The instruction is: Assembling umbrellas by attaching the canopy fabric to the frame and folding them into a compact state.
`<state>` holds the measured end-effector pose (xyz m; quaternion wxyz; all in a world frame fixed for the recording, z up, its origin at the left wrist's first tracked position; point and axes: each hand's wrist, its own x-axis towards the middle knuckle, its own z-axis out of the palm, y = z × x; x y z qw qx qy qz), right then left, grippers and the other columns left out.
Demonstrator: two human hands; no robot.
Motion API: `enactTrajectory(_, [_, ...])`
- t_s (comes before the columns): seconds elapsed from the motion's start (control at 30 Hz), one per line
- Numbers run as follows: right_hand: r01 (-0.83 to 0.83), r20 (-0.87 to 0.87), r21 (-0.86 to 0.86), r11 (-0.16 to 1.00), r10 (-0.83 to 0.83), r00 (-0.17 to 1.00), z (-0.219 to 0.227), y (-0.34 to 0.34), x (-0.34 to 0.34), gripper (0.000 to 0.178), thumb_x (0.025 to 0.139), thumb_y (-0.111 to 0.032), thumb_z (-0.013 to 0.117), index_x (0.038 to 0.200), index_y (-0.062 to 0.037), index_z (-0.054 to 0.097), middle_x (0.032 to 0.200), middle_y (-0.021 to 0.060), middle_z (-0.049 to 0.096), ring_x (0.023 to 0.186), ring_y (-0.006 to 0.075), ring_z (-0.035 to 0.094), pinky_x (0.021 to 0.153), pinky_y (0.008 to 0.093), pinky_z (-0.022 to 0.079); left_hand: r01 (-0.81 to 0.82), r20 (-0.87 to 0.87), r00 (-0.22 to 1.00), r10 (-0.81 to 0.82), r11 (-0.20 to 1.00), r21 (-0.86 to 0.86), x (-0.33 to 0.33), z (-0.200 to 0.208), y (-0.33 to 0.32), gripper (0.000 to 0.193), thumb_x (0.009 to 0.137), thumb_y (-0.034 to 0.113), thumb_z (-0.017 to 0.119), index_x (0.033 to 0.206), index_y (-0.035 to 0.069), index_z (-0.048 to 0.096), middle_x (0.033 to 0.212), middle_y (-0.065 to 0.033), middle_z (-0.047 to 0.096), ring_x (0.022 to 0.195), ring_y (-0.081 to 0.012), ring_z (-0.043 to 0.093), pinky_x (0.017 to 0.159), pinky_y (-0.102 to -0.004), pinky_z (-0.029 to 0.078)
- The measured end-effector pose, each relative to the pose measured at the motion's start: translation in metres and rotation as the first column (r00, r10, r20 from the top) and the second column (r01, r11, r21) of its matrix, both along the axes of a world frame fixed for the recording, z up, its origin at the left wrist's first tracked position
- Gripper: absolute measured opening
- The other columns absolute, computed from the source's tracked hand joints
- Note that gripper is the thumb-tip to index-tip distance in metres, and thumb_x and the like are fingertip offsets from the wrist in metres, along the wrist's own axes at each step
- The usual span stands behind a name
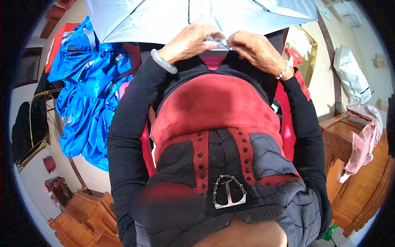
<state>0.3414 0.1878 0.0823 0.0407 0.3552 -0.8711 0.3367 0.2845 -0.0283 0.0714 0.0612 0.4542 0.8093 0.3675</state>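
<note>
A silver umbrella canopy (160, 20) with dark ribs is spread at the top of the head view, its near edge above my lap. My left hand (190, 44), with a pale bangle at the wrist, pinches this edge near its middle. Close beside it on the right, my right hand (258, 50) grips the same edge with bent fingers and thumb; a beaded bracelet circles that wrist. Between the two hands a small gathered bit of silver fabric (222, 43) shows. The fingertips partly cover what they hold.
Shiny blue fabric (84, 119) hangs in a heap on my left, beside a red box (57, 47). Carved wooden furniture (362, 185) stands to the right, with a pink cloth (360, 152) over it. A white bag (352, 78) is farther up. More wooden furniture (84, 214) is at lower left.
</note>
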Motion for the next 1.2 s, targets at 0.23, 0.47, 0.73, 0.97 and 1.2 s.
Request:
enactTrajectory(0.23, [-0.003, -0.025, 0.041, 0.999, 0.004, 1.0, 0.002, 0.0, 0.002, 0.01, 0.083, -0.004, 0.052, 0.093, -0.0022, 0.053, 0.069, 0.0087, 0.049, 0.055, 0.0176, 0.05, 0.053, 0.0278, 0.043, 0.016, 0.053, 0.998, -0.015, 1.0, -0.009, -0.001, -0.001, 0.0, 0.018, 0.075, 0.019, 0.062, 0.086, 0.005, 0.063, 0.08, -0.0118, 0.061, 0.075, -0.0283, 0.059, 0.068, -0.0364, 0.046])
enactTrajectory(0.47, [0.043, 0.19, 0.139, 0.989, -0.07, 0.979, 0.025, -0.002, 0.002, 0.01, 0.083, -0.007, 0.051, 0.092, -0.0037, 0.054, 0.069, 0.0115, 0.051, 0.059, 0.0235, 0.052, 0.055, 0.0318, 0.043, -0.024, -0.179, 0.984, 0.018, 0.999, -0.035, 0.02, 0.013, -0.01, 0.015, 0.076, 0.018, 0.061, 0.082, 0.004, 0.06, 0.074, -0.0116, 0.057, 0.071, -0.0278, 0.057, 0.063, -0.0345, 0.045])
enactTrajectory(0.73, [-0.203, 0.024, 0.376, 0.904, 0.209, 0.978, 0.024, -0.023, -0.028, 0.02, 0.075, -0.001, 0.051, 0.095, -0.0059, 0.052, 0.081, 0.0128, 0.055, 0.076, 0.0354, 0.055, 0.064, 0.0392, 0.045, -0.028, -0.483, 0.875, 0.029, 1.0, 0.008, 0.045, 0.012, -0.012, 0.007, 0.074, 0.009, 0.052, 0.078, 0.003, 0.051, 0.071, -0.0095, 0.047, 0.07, -0.0266, 0.051, 0.061, -0.0364, 0.042])
enactTrajectory(0.97, [-0.406, 0.14, 0.099, 0.909, 0.391, 0.91, -0.005, -0.039, -0.042, 0.022, 0.076, -0.01, 0.056, 0.098, -0.0097, 0.057, 0.097, 0.0141, 0.056, 0.089, 0.0341, 0.055, 0.076, 0.0401, 0.044, -0.109, -0.508, 0.86, 0.053, 0.991, -0.082, 0.046, 0.01, -0.029, 0.01, 0.074, 0.01, 0.053, 0.083, 0.005, 0.054, 0.074, -0.0078, 0.05, 0.071, -0.0242, 0.052, 0.062, -0.0347, 0.043])
enactTrajectory(1.2, [-0.443, 0.207, 0.031, 0.896, 0.427, 0.88, -0.002, -0.039, -0.051, 0.014, 0.078, -0.004, 0.056, 0.089, -0.0042, 0.048, 0.11, 0.0125, 0.052, 0.087, 0.0329, 0.053, 0.075, 0.0346, 0.043, -0.093, -0.477, 0.879, 0.025, 0.988, -0.12, 0.038, 0.02, -0.049, 0.01, 0.076, 0.014, 0.058, 0.081, 0.006, 0.055, 0.076, -0.0069, 0.051, 0.074, -0.0244, 0.053, 0.065, -0.0349, 0.042])
